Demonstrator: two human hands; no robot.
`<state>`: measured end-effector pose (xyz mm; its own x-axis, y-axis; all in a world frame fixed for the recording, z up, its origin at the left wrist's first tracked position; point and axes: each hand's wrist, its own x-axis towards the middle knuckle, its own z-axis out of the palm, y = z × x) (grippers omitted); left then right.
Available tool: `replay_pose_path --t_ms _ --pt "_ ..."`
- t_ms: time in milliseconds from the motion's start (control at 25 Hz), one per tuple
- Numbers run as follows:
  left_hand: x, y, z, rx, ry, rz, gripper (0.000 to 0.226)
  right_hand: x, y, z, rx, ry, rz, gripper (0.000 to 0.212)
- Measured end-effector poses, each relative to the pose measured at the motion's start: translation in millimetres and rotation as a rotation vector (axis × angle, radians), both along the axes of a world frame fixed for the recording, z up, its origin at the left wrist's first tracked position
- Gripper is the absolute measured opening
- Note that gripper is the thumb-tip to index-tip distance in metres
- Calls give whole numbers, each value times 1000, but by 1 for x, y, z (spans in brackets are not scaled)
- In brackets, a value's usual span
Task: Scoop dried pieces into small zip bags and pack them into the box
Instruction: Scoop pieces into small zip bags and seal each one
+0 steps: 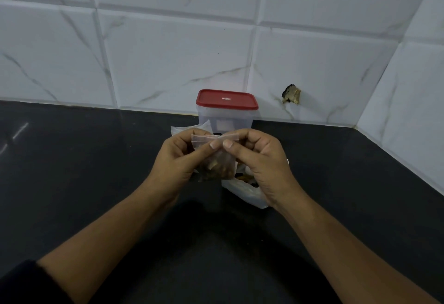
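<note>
The left hand (177, 159) and right hand (262, 164) cover part of the foot of the box (225, 121). The white mark on its red lid (227, 99) is too small to read. At five o'clock from the zip bag (216, 159), the right hand hides most of a white pouch (245, 193), contents unclear.

Thin clear plastic on the zip bag (213, 157), slightly crinkled. Box (225, 123) behind: translucent plastic with a smooth red plastic lid (227, 99). The table (72, 171) is dark, matt stone. Glossy white marbled tiles (168, 51) on the wall, one chipped rough.
</note>
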<state>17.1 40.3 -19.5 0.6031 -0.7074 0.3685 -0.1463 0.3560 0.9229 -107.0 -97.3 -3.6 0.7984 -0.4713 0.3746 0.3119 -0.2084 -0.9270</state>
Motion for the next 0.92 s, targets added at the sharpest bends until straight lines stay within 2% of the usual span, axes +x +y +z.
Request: replay_pose_path --t_ms 80,240,440,840,920 --pt "2 1 0 -13 5 8 18 0 0 2 50 -4 7 8" --pt "0 2 1 -6 -12 6 25 0 -1 0 33 -17 -21 7" --pt "3 1 0 2 5 13 11 0 -1 -1 -13 -4 0 8" --pt "1 2 1 33 -14 -4 21 3 2 -5 -99 25 29 11" --pt "3 2 2 43 10 7 20 3 1 -4 -67 5 2 11"
